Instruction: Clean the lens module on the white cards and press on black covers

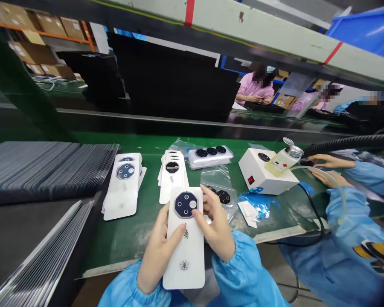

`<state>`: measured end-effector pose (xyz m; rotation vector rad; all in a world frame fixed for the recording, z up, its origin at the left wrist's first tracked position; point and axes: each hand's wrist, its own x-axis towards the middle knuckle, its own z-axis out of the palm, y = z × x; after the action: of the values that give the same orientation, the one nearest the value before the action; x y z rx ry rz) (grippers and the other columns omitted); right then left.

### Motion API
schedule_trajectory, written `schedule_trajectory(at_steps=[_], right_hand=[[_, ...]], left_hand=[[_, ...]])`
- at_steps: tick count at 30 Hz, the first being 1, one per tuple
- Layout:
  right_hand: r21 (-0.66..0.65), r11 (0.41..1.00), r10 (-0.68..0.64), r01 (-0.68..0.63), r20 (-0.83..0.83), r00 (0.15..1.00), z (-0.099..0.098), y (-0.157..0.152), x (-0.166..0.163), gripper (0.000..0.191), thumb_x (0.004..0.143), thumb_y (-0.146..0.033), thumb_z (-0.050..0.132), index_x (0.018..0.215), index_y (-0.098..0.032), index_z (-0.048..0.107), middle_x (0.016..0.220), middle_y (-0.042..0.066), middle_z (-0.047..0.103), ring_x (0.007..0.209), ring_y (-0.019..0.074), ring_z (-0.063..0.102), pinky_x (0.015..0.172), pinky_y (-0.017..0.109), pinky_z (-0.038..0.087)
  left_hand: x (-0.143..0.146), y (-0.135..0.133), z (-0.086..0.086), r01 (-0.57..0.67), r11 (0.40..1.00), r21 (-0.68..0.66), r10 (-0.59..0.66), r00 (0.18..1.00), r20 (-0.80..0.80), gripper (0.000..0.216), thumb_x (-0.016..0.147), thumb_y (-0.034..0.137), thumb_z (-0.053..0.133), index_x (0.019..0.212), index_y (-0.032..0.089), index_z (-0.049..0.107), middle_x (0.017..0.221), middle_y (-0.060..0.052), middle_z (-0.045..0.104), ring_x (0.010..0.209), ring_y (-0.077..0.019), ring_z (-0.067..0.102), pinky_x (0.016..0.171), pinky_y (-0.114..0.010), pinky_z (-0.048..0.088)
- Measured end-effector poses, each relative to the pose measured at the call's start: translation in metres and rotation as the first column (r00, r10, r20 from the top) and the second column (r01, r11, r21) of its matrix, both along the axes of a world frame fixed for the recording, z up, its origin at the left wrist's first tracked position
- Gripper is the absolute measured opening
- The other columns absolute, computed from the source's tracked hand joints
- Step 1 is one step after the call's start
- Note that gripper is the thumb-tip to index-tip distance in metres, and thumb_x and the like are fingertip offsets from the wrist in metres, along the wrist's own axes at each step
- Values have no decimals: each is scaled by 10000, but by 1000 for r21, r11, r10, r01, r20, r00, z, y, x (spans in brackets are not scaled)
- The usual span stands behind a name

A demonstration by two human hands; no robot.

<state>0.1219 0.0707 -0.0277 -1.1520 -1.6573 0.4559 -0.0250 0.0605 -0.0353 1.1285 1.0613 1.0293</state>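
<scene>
A white phone back cover [187, 251] with a dark blue octagonal camera plate [184, 204] is held upright in front of me, over the bench's front edge. My left hand [161, 243] grips its left side, thumb lying across the front. My right hand [216, 217] holds the upper right edge, with the thumb on the camera plate near its pale round spot. Just behind stands a fanned pile of white covers [173, 183] with a black octagonal part on top. More white covers with blue camera plates [124, 187] lie stacked to the left.
Dark racks of thin upright panels [45, 166] fill the left. Clear bags with black camera parts [224, 197] lie behind my right hand. A white box [269, 183] carries a solvent bottle [283, 160]. At right are a co-worker's hands [331, 170] and blue sleeves.
</scene>
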Motion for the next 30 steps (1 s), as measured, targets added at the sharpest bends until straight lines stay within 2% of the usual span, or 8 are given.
schedule_trajectory(at_steps=[3, 7, 12, 17, 20, 24, 27, 30], right_hand=[[155, 981, -149, 120, 188, 971, -5, -11, 11, 393, 861, -145, 513, 1235, -268, 516, 1149, 108, 510, 844, 163, 593, 715, 333, 542], [262, 954, -231, 146, 329, 916, -7, -16, 22, 429, 851, -120, 516, 1261, -246, 521, 1284, 135, 416, 1064, 234, 514, 826, 401, 517], [372, 918, -314, 136, 475, 822, -1, -18, 28, 336, 869, -208, 519, 1202, -184, 554, 1320, 164, 385, 1189, 296, 433, 914, 474, 469], [382, 921, -288, 77, 534, 795, 4, -22, 30, 281, 890, -340, 485, 1149, -271, 572, 1317, 123, 391, 1201, 310, 409, 932, 529, 431], [398, 914, -265, 75, 450, 853, 6, -26, 33, 234, 870, -261, 517, 1092, -279, 586, 1205, 95, 476, 1117, 272, 460, 899, 495, 444], [297, 917, -338, 267, 218, 916, 10, -27, 39, 206, 829, -131, 567, 1011, -228, 563, 956, 63, 543, 867, 186, 531, 735, 369, 484], [236, 926, -342, 294, 201, 918, 14, -26, 41, 98, 831, -130, 579, 897, -199, 556, 832, 36, 553, 771, 158, 528, 667, 327, 466], [222, 928, -345, 300, 202, 917, 16, -26, 43, 74, 833, -124, 572, 824, -192, 546, 788, 22, 555, 745, 146, 519, 655, 313, 443]], left_hand=[[9, -5, 7, 5, 998, -62, -2, 998, 61, 572, 847, 397, 567, 1329, 236, 305, 1184, -109, 613, 885, -230, 682, 664, -289, 567], [17, -15, 8, -3, 994, -105, 14, 995, 102, 561, 813, 387, 615, 1297, 243, 371, 1210, -100, 597, 954, -252, 662, 610, -255, 544], [22, -16, 2, 29, 1000, 9, -29, 999, 20, 468, 847, 362, 568, 1273, 228, 426, 1256, -104, 571, 1164, -286, 559, 877, -349, 514], [24, -12, -6, 69, 993, 95, -63, 996, -69, 426, 876, 345, 521, 1272, 224, 419, 1299, -111, 542, 1229, -297, 505, 916, -392, 498], [25, -13, -7, 95, 991, 96, -88, 993, -81, 418, 879, 342, 515, 1268, 221, 422, 1240, -110, 580, 1135, -286, 579, 869, -391, 525], [30, -18, -8, 104, 986, 129, -87, 987, -133, 369, 883, 326, 506, 1235, 227, 460, 1119, -93, 634, 1027, -267, 637, 826, -375, 536], [30, -20, -13, 142, 958, 250, -82, 968, -237, 348, 891, 281, 493, 1236, 249, 465, 1137, -74, 640, 1022, -245, 639, 846, -353, 514], [26, -18, -23, 210, 913, 349, -85, 936, -342, 386, 891, 243, 497, 1270, 268, 424, 1189, -64, 635, 1004, -222, 648, 819, -317, 509]])
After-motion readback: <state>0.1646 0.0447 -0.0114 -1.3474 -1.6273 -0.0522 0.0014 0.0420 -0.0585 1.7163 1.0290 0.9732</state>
